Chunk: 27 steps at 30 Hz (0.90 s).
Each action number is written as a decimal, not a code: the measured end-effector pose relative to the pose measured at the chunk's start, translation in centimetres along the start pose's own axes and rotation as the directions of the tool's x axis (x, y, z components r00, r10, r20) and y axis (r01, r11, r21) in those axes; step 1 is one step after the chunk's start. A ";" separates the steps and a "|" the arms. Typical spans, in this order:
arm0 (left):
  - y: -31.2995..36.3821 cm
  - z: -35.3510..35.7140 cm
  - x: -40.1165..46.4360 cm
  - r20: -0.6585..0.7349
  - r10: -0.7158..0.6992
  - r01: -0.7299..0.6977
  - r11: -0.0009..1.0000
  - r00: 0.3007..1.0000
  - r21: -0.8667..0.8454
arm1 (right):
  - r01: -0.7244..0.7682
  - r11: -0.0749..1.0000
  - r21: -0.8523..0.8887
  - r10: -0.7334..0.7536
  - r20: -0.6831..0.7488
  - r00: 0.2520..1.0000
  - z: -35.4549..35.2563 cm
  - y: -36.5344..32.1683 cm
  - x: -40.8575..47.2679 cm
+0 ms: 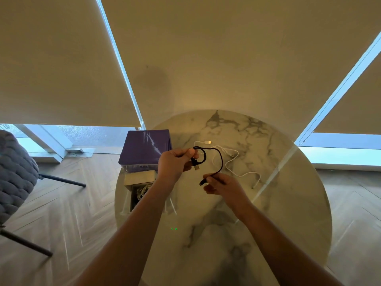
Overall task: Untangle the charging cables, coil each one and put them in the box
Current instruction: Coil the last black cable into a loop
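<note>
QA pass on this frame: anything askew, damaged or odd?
Nothing damaged or spilled. The white cable sprawls uncoiled on the table; left hand and right hand hold the black cable mid-coil.

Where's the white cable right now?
Head view: the white cable lies loose on the marble table, beyond the right hand, right of the purple box.

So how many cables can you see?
3 at least: a black cable held up between both hands, a white cable lying on the table, and whitish coiled cable in the open box. The arm may hide more there.
</note>
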<state>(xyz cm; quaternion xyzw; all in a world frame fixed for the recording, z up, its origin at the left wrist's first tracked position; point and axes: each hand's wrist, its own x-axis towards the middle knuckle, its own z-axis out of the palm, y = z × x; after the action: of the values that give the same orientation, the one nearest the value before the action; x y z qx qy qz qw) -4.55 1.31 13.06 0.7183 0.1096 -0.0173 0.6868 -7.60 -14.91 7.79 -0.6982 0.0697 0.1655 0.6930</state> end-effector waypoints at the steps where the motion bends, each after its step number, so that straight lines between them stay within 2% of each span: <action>1: 0.0 0.0 -0.1 0.009 -0.001 0.001 1.000 1.000 0.004 | 0.002 0.997 0.072 0.001 -0.040 0.999 -0.1 -0.4 0.0; 4: 0.0 0.2 -0.1 0.055 -0.012 0.009 0.999 0.998 0.050 | 0.030 0.977 0.213 0.008 -0.173 0.985 -0.6 -1.7 0.3; 6: -0.1 0.5 -0.2 0.098 -0.031 0.023 0.996 0.995 0.081 | 0.023 0.970 0.243 0.027 -0.199 0.980 -0.8 -2.6 0.4; 9: -0.1 0.9 -0.2 0.116 -0.020 0.004 0.991 0.993 0.136 | -0.040 0.955 0.293 0.088 -0.150 0.985 -0.7 -3.4 0.5; 14: -0.2 1.2 -0.4 0.096 0.044 -0.064 0.975 0.994 0.215 | -0.213 0.871 0.443 0.210 0.056 0.976 -0.9 -3.8 0.1; 18: -0.7 1.6 -0.5 0.068 0.089 -0.105 0.953 0.994 0.285 | -0.247 0.879 0.407 0.201 0.152 0.968 -1.1 -3.8 0.2; 21: -0.7 1.8 -0.4 0.058 0.100 -0.113 0.951 0.993 0.288 | -0.238 0.912 0.335 0.195 0.156 0.968 -0.8 -3.6 0.3; 27: -0.9 1.7 -0.2 0.060 0.104 -0.117 0.947 0.993 0.299 | -0.179 0.894 0.411 0.152 0.097 0.984 -0.7 -3.5 0.4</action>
<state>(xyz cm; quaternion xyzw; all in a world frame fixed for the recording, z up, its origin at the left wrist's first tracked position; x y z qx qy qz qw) -4.70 -0.40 12.11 0.8193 0.0504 -0.0108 0.5711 -5.97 -15.40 10.99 -0.5196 0.1409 0.2268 0.8116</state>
